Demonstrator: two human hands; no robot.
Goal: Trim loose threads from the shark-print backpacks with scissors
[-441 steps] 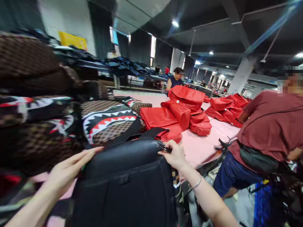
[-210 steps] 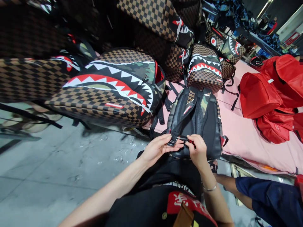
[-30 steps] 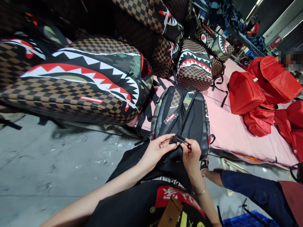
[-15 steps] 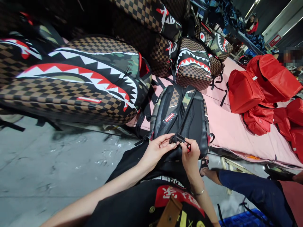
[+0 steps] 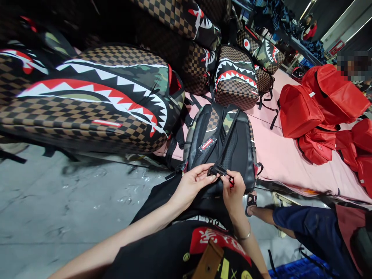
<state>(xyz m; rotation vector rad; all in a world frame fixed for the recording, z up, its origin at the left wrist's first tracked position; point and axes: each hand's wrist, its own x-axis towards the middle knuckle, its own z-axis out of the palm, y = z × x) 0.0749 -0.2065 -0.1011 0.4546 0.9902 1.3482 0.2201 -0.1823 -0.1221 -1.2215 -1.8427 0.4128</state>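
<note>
A black backpack (image 5: 232, 149) with checkered and camouflage trim lies back-up on the pink table (image 5: 290, 162), its shoulder straps toward me. My left hand (image 5: 193, 183) and my right hand (image 5: 234, 190) meet at its near edge. Both pinch a small black strap buckle (image 5: 217, 170) at the end of a shoulder strap, fingers closed on it. A bangle sits on my right wrist.
Shark-mouth checkered backpacks (image 5: 95, 100) are piled to the left and behind, one more (image 5: 236, 83) beyond the black bag. Red backpacks (image 5: 319, 108) cover the table's right side. A seated person's leg in blue trousers (image 5: 308, 230) is at lower right. Grey floor (image 5: 58, 209) lies left.
My hands stay on the buckle with only slight finger shifts. The person at right has moved a little; the view has drifted slightly.
</note>
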